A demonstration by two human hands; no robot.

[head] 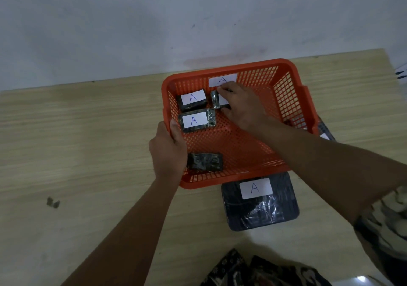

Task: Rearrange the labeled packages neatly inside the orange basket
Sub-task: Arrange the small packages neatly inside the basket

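Note:
The orange basket (284, 100) sits tilted on the wooden table. My left hand (168, 153) grips its left rim. My right hand (241, 105) reaches inside and pinches a small black package (217, 99) at the far wall. To the left of it lie two black packages with white "A" labels, one at the back (193, 99) and one in front of it (196, 121). Another small black package (206, 161) lies label-down near the front wall. An "A" label (222, 80) is stuck on the basket's far wall.
A large dark wrapped package with an "A" label (259, 202) lies on the table (77, 142) against the basket's front. Another dark package (326, 131) peeks out at the basket's right side. A white wall rises behind the table. Patterned cloth lies at the bottom edge.

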